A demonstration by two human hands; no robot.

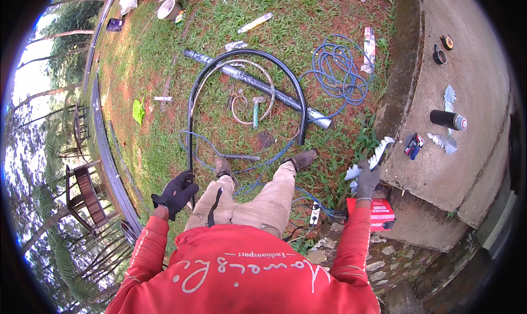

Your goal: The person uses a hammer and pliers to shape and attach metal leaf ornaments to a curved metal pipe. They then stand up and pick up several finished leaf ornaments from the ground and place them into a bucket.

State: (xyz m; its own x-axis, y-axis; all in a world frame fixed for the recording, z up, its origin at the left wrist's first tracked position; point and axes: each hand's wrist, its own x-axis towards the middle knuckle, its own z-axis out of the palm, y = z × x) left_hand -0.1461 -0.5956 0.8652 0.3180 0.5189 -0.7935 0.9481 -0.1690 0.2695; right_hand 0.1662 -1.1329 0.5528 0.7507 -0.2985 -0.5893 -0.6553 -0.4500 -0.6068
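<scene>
My left hand (178,194), in a black glove, is closed around the lower left end of a black bent pipe (191,122). The pipe arches up over the grass, and its other end comes down near my right boot. In my right hand (366,181), gloved in grey, is a silver leaf-shaped metal piece (377,155) with a notched edge, held at the concrete's edge. Directly below that hand sits a red machine box (380,214). Inside the arch lie a thin metal ring (273,89) and a hammer (256,113) with a green handle.
A straight dark pipe (263,87) lies across the grass under the arch. Blue hose (337,75) coils at the right and runs past my feet. A concrete ledge (428,166) bears a black bottle (446,119), more metal leaves (442,143) and a cup (439,56). A power strip (314,215) lies nearby.
</scene>
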